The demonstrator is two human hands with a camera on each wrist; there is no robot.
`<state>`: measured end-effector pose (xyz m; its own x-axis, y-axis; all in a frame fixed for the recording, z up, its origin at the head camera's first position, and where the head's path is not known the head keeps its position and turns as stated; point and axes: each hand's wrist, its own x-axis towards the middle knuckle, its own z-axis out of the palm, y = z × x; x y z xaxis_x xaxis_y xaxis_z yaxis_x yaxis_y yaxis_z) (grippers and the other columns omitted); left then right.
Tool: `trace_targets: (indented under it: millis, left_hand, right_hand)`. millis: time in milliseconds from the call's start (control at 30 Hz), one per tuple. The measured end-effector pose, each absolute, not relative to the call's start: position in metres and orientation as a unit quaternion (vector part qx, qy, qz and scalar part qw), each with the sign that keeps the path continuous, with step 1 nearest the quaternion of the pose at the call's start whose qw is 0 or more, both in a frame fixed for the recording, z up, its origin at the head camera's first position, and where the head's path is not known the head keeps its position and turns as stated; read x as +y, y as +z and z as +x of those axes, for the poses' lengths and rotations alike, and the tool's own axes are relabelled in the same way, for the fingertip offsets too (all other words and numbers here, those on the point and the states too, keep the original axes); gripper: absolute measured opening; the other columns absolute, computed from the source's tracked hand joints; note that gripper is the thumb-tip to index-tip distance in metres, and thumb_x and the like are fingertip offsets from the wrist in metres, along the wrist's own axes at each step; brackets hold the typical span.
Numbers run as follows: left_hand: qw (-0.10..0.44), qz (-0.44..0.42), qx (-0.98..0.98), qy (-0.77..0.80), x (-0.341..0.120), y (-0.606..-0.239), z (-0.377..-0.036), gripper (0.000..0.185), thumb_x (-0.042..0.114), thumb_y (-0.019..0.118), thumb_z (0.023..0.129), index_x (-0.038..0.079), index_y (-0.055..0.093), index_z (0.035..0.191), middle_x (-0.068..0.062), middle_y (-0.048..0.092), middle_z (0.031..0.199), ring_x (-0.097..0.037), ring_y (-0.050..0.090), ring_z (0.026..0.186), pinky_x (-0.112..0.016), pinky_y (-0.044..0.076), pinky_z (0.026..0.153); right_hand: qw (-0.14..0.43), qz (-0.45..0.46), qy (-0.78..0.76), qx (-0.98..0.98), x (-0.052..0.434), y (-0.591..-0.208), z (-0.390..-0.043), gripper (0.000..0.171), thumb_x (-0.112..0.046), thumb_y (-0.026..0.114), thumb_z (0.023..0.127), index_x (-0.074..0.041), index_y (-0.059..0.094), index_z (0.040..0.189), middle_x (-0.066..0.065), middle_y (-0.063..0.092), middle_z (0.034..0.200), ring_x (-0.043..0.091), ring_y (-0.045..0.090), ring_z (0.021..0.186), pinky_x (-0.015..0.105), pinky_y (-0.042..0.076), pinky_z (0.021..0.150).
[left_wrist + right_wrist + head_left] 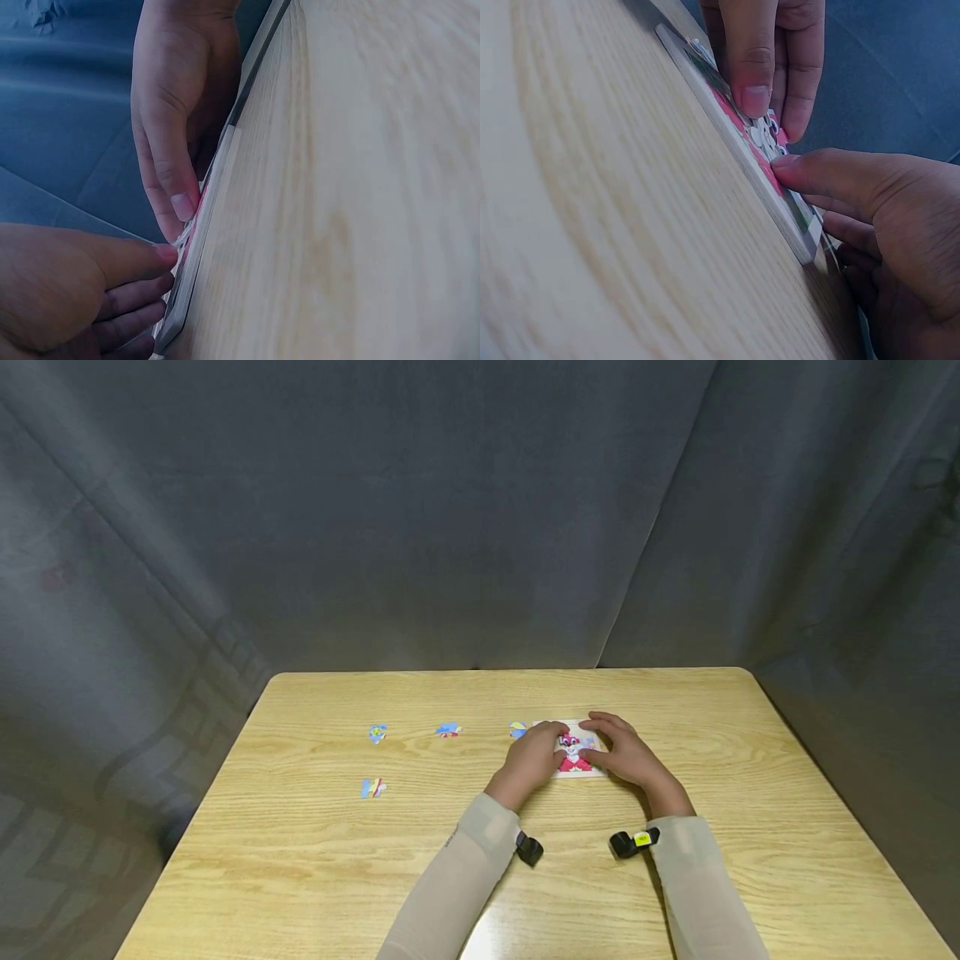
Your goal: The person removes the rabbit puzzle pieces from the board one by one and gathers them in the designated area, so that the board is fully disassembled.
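On the table [570,893], the left hand [529,758] and right hand [630,758] flanked the puzzle [574,763], thumbs touching its picture and fingers bent, apparently to steady it; whether either pinched a piece, I could not tell. One loose piece [372,788] lay to the left, three other pieces [448,729] in a row behind, spaced perhaps for easy picking. Rightward wood left moving room; beyond the far edge hung a curtain [480,527].

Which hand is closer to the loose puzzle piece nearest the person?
Left. The left hand is right of the puzzle piece, at the puzzle board's left; the right hand is farther right, at the board's right.
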<state>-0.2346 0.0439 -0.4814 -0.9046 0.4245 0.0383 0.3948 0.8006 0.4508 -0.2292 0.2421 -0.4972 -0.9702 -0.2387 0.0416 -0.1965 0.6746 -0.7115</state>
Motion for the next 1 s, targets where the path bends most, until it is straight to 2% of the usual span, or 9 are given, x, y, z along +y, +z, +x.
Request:
trace_targets:
  millis: [800,1000]
  left_hand:
    - [0.036,0.214,0.942,0.255,0.037,-0.482,-0.234,0.04,0.024,0.066,0.094,0.012,0.058,0.132,-0.005,0.06,0.128,-0.018,0.057,0.118,-0.031,0.047,0.097]
    - [0.058,0.222,0.937,0.265,0.022,-0.472,-0.227,0.044,0.027,0.064,0.096,0.015,0.054,0.137,-0.002,0.055,0.136,-0.017,0.052,0.125,-0.031,0.044,0.102]
  right_hand:
    - [0.028,-0.124,-0.386,0.914,0.241,-0.498,-0.227,0.053,-0.025,0.073,0.089,-0.005,0.054,0.135,0.017,0.03,0.153,0.042,0.019,0.141,0.064,0.019,0.11]
    - [0.031,-0.124,-0.386,0.914,0.241,-0.496,-0.227,0.054,-0.025,0.072,0.089,-0.005,0.054,0.136,0.017,0.03,0.153,0.042,0.018,0.141,0.065,0.019,0.109]
